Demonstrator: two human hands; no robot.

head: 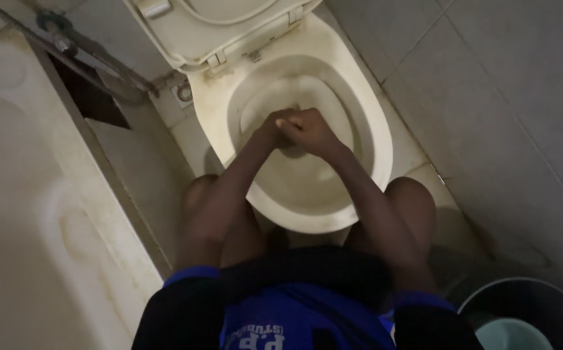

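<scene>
Toilet bowl (pixel 359 123) beneath clasped hands (pixel 294 129)

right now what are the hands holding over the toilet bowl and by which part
Cannot be told: the left hand and right hand are clenched together over the toilet bowl, hiding anything inside.

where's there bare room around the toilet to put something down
Bare wall tiles lie right of the toilet bowl; the bathtub rim on the left looks bare. Crowded: both hands, left hand and right hand, fill the bowl, and a bucket takes the lower right corner.
</scene>
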